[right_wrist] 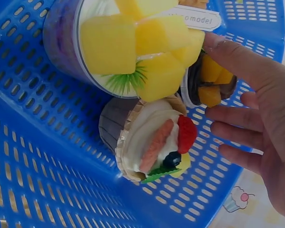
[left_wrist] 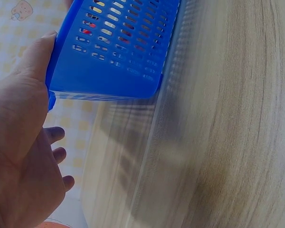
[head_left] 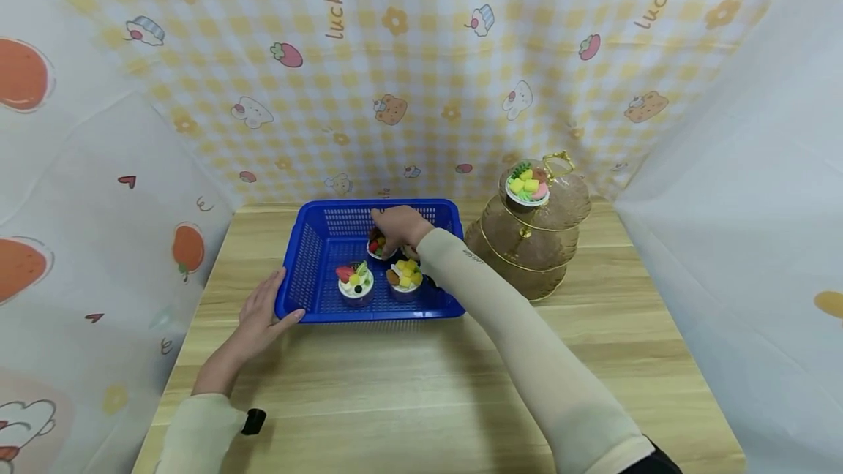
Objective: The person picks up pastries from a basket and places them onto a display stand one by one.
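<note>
My left hand (head_left: 263, 309) holds the near left corner of a blue plastic basket (head_left: 370, 316), thumb over the rim. My right hand (head_left: 400, 227) reaches into the basket from above. In the right wrist view, its thumb and loosely straight fingers spread on either side of a toy dessert cup with dark filling and orange cubes (right_wrist: 210, 81). Near it are a cup topped with yellow mango cubes (right_wrist: 147, 42) and a cream cupcake with a strawberry (right_wrist: 152, 142). The head view also shows a cream cup with strawberry and kiwi (head_left: 356, 284) and a cup with red and green pieces (head_left: 377, 246).
Right of the basket stands a three-tier stand (head_left: 527, 247) with gold rims and a gold handle. On its top tier sits a dessert cup with yellow cubes (head_left: 527, 185). A patterned cloth (head_left: 421, 93) hangs behind the wooden table (head_left: 395, 401).
</note>
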`<state>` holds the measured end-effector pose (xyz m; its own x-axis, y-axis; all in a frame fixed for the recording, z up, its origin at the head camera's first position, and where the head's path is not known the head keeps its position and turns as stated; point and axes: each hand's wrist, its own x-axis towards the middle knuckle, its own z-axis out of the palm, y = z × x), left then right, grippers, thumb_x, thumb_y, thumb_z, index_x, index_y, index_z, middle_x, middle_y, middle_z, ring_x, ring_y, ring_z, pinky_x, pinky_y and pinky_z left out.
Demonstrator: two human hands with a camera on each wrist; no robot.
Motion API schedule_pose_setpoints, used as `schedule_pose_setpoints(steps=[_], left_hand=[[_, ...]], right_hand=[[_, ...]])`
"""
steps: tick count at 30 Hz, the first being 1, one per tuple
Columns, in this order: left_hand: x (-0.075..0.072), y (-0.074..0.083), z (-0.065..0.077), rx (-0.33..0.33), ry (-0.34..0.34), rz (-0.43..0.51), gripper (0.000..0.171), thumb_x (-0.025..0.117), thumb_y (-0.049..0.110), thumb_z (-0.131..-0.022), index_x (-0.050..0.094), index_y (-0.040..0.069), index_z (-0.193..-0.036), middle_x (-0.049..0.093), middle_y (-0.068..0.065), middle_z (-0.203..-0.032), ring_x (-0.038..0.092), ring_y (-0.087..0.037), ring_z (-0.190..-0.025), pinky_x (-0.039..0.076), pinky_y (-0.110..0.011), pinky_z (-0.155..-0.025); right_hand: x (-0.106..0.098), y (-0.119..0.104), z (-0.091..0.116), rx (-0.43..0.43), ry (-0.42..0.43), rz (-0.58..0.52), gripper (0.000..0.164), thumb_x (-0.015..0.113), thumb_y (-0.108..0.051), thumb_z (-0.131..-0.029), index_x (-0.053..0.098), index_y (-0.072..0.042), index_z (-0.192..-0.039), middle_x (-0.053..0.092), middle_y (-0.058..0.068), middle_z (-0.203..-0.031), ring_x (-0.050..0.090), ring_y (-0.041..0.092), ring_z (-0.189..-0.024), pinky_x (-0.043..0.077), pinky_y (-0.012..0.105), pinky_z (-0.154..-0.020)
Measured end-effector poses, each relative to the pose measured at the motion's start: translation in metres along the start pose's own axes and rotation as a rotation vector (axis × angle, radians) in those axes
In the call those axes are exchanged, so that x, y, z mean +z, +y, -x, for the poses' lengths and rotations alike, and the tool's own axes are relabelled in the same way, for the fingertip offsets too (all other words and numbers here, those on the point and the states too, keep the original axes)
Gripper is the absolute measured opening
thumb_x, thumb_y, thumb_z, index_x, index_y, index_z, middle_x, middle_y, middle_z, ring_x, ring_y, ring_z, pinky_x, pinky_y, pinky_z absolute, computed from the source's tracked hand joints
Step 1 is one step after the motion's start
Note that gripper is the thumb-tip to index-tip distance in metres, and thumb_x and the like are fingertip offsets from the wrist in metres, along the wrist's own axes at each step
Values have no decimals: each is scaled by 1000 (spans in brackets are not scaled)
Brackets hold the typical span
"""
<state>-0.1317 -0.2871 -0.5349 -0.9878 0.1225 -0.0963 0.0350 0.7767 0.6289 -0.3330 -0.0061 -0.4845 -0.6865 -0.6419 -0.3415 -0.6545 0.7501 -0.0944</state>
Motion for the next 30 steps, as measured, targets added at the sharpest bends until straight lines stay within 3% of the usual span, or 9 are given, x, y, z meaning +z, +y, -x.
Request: schedule_pose_setpoints(steps=[5, 10, 13, 18, 24, 30], left_hand=[[1, 1, 0, -9, 0, 2, 94, 61, 43, -96, -1, 14, -160, 9, -28, -164, 6, -56, -146, 4, -76, -110], [0, 1, -1, -8, 0, 8, 93, 61, 42, -96, -1, 15, -160, 8, -26, -165, 5, -55, -147, 3, -76, -111], [0, 1, -1, -11, -1, 7, 94, 61, 43, -96, -1, 15, -160, 7, -26, -165, 5, -54, -147, 2, -76, -111], [1, -1, -1, -9, 4, 8, 94, 61, 44, -96, 0, 15, -160, 8, -26, -165, 5, -54, -148, 3, -76, -112], [3, -4, -2, 5, 15, 11, 94, 62, 43, -95, 0, 16, -161, 9, -26, -165, 6, -53, -148, 4, -76, -111], [4, -6, -2, 11, 16, 16, 94, 62, 42, -95, 0, 17, -161, 9, -26, -164, 6, -53, -148, 4, -76, -111]], right_hand=[[4, 1, -4, 14, 1, -20, 101, 80, -50, -78, 25, -12, -154, 68, -4, -92, 66, 14, -86, 55, 35, -91], [8, 2, -6, 22, 19, -57, 93, 82, -48, -76, 32, -15, -148, 67, -3, -106, 66, 15, -97, 54, 37, -96], [11, 1, -7, 28, 16, -61, 99, 83, -48, -76, 27, -16, -152, 67, -2, -113, 65, 17, -103, 53, 37, -99], [13, 0, -10, 31, 8, -26, 107, 83, -48, -76, 20, -16, -156, 69, -3, -109, 66, 16, -98, 54, 36, -95], [13, -3, -10, -1, 8, -43, 88, 86, -39, -75, 34, -18, -143, 67, -3, -101, 64, 16, -91, 55, 36, -90], [15, -4, -10, -22, 31, 24, 73, 83, -36, -79, 38, -19, -134, 64, -3, -89, 63, 15, -79, 55, 32, -78]])
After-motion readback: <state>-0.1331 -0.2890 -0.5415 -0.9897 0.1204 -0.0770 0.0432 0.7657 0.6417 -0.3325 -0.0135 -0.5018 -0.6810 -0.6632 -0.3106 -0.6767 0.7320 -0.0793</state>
